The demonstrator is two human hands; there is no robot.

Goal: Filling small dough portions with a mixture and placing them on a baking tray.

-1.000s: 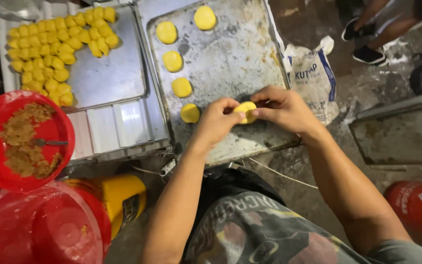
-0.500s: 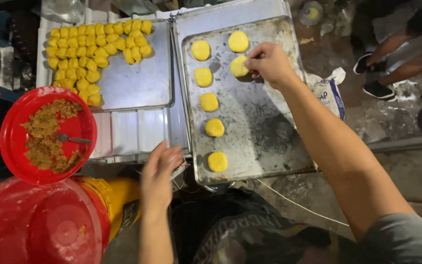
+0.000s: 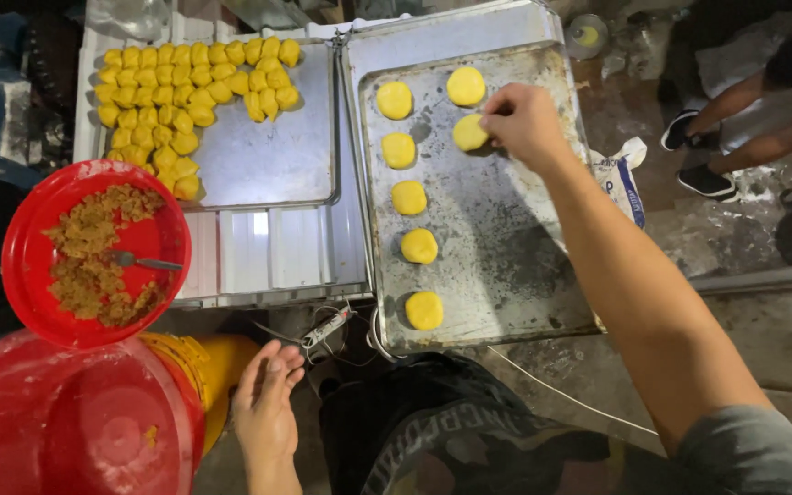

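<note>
1. In the head view, the right hand [image 3: 526,124] reaches to the upper middle of the frame, its fingertips pinched narrowly on a flat yellow dough disc [image 3: 469,133] that lies on the worn metal tray [image 3: 506,257].
2. Six more yellow discs [image 3: 410,197] lie on that tray, five in a column down its left side and one at the top.
3. The left hand [image 3: 266,403] rests low in the frame, fingers loosely spread and holding nothing, beside a yellow container [image 3: 208,362].
4. At upper left, a second tray [image 3: 272,160] carries a heap of small yellow dough pieces [image 3: 185,96].
5. At left, a red bowl [image 3: 34,238] holds brown crumbly filling [image 3: 89,252] and a spoon [image 3: 144,262].
</note>
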